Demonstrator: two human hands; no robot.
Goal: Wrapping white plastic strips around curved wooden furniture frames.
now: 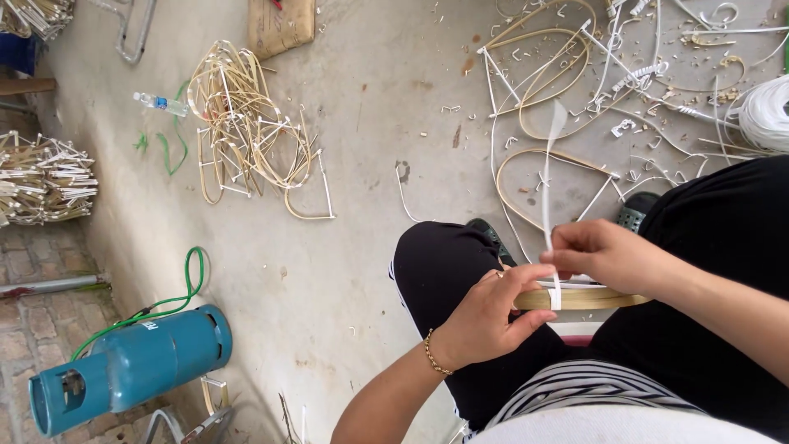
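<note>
In the head view, your left hand [485, 316] is closed around a tan cane piece [579, 299] low and right of centre in the frame, lying across your lap. Your right hand [604, 255] pinches a white strip [549, 181] that rises toward the upper middle. A white band already goes around the cane between your hands, but the long strip is still free, so I judge the binding only begun. Bound cane frames [246, 136] lie in the upper left on the concrete floor [362, 148], with white scraps in the upper right. A blue gas cylinder [131, 366] lies in the lower left.
</note>
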